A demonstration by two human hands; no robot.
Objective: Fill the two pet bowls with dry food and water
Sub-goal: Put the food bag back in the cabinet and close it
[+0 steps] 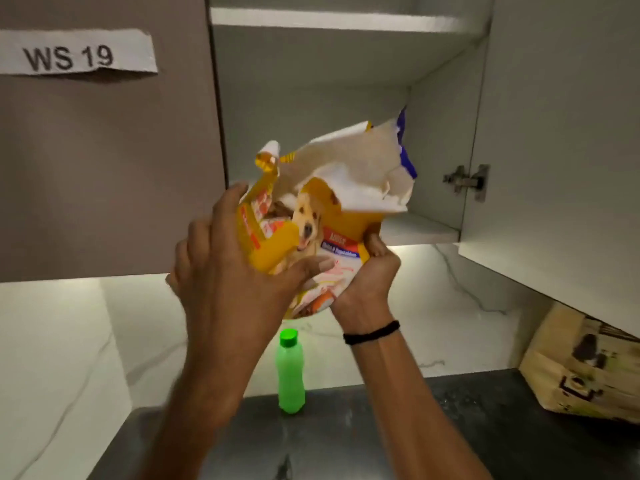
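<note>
A yellow dog food bag (322, 216) with a dog's picture is held up in front of the open wall cabinet, its torn white top flopped open. My left hand (228, 268) wraps around the bag's left side with the thumb across the front. My right hand (370, 275) grips its lower right edge; a black band sits on that wrist. A green water bottle (290, 372) with a green cap stands upright on the dark counter below the bag. No pet bowls are in view.
The cabinet's door (554, 140) hangs open at the right, and its lower shelf (415, 233) shows bare. A brown paper bag (581, 368) sits on the counter at the right. A closed cabinet door labelled "WS 19" (69, 57) is at the left. Marble wall behind.
</note>
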